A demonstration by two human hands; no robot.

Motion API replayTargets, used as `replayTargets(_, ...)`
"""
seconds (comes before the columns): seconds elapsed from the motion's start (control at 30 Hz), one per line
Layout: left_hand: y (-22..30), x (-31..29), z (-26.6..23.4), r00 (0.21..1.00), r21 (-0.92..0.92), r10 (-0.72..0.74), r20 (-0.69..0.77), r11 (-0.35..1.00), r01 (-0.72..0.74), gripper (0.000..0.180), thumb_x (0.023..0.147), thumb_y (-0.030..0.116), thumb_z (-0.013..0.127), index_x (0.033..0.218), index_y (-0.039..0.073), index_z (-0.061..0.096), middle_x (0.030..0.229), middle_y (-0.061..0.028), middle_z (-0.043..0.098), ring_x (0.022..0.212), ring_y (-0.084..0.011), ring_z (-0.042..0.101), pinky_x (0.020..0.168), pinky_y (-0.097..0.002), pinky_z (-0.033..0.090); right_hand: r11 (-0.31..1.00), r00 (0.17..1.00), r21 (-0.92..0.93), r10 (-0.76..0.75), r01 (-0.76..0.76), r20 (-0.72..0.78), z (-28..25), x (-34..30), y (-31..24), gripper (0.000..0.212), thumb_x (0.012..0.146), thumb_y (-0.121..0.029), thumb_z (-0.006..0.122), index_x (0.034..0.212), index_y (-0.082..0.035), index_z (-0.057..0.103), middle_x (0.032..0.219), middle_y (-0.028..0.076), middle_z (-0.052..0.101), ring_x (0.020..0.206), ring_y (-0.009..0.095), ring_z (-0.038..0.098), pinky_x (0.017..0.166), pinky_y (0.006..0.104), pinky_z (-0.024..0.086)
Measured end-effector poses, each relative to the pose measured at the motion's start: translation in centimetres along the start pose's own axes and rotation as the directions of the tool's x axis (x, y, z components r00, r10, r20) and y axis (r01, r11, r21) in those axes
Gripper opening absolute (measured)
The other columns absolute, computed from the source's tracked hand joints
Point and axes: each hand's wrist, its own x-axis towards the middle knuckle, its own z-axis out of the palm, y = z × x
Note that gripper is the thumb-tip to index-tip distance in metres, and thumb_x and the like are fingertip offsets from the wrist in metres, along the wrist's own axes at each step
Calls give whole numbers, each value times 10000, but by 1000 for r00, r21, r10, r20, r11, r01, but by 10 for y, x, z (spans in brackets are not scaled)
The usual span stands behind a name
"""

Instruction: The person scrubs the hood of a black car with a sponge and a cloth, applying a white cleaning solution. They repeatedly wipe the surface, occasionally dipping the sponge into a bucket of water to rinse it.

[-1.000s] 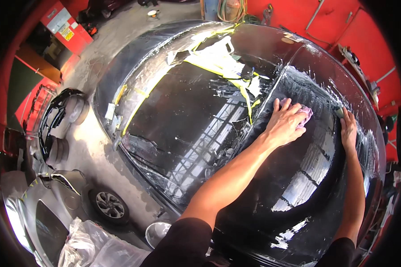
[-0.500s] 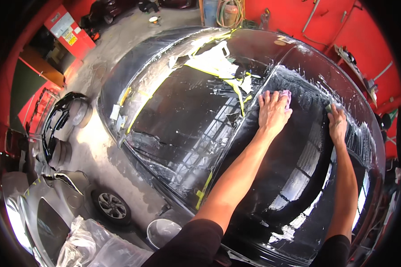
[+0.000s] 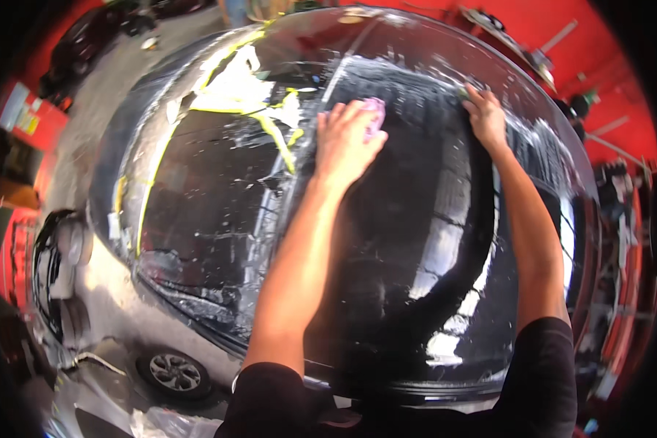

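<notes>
Fingers of the left hand [image 3: 347,146] are bent and slightly parted over a bunched pinkish-purple cloth [image 3: 375,117], holding it against a glossy black car panel [image 3: 394,204]. Well to the right, the right hand [image 3: 487,123] has its fingertips curled at a small greenish pad [image 3: 463,93]; blur hides how firmly, so I cannot tell its grip. Beyond both hands spreads smeared white residue [image 3: 387,73]. Grit in it, if caught beneath the cloth, could scratch the gloss; uneven finger pressure could leave streaks. Left of the cloth hangs loose yellow tape [image 3: 276,139], which a wide sweep might snag and peel, along with the crumpled white sheet [image 3: 241,84]. Farther off stand a spoked wheel [image 3: 174,370] and a red wall [image 3: 613,95].
</notes>
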Motion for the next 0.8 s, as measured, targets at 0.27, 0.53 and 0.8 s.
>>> replayTargets(0.27, -17, -8, -12, 999, -1, -48, -12, 999, 48, 408, 924, 267, 795, 1296, 110, 733, 1465, -100, 640, 1420, -444, 524, 1231, -656, 297, 909, 915, 346, -326, 234, 237, -121, -137, -66, 636, 874, -81, 790, 1494, -144, 663, 1374, 195, 631, 1203, 367, 629, 995, 487, 486)
replayTargets(0.53, -27, -3, -1, 995, -67, 73, -68, 995, -78, 386, 865, 191, 823, 1216, 49, 744, 1307, -108, 707, 1251, -333, 624, 1088, -491, 422, 999, 999, 26, -43, 42, 29, 20, -3, -14, 449, 980, -193, 728, 1427, -189, 698, 1234, 157, 673, 1089, 370, 663, 886, 510, 542)
replayTargets(0.8, -20, 4, -12, 997, -8, 20, -77, 1000, -20, 369, 876, 197, 818, 1210, 60, 741, 1265, -110, 707, 1248, -345, 619, 1093, -511, 422, 916, 957, 364, -242, 171, 160, -109, -125, -28, 540, 910, -91, 763, 1445, -149, 716, 1283, 197, 659, 1119, 378, 645, 1002, 487, 499)
